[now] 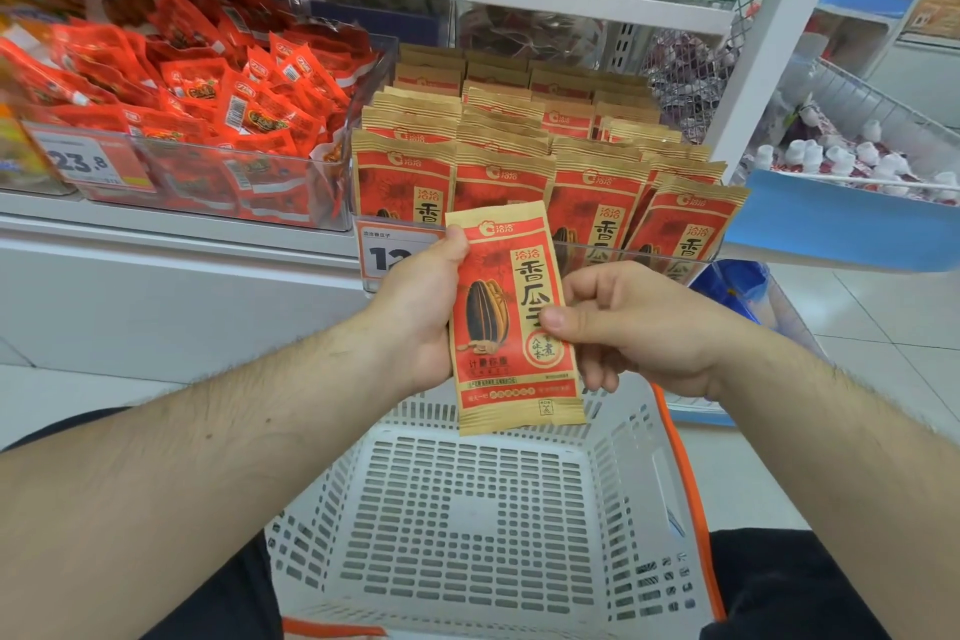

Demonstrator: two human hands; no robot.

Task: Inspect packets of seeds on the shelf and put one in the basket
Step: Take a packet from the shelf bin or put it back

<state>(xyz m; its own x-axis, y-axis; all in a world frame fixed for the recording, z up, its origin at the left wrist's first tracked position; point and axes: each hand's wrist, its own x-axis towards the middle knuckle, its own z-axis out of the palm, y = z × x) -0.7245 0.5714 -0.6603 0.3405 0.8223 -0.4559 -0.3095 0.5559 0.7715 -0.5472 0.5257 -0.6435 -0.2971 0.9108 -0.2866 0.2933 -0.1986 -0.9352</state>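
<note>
Head view: both hands pinch flat paper seed packet (511, 317) over perforated plastic basket (467, 509).

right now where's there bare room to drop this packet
The white slotted plastic basket below is bare across its whole floor, bordered by its four perforated walls. The shelf bin of red-and-tan seed packets is packed tight, and both the left hand and right hand crowd the held seed packet.

seed packet (511, 322) between hands: red, tan edges, black striped seed | basket (467, 509) below hands: white lattice, orange trim
</note>
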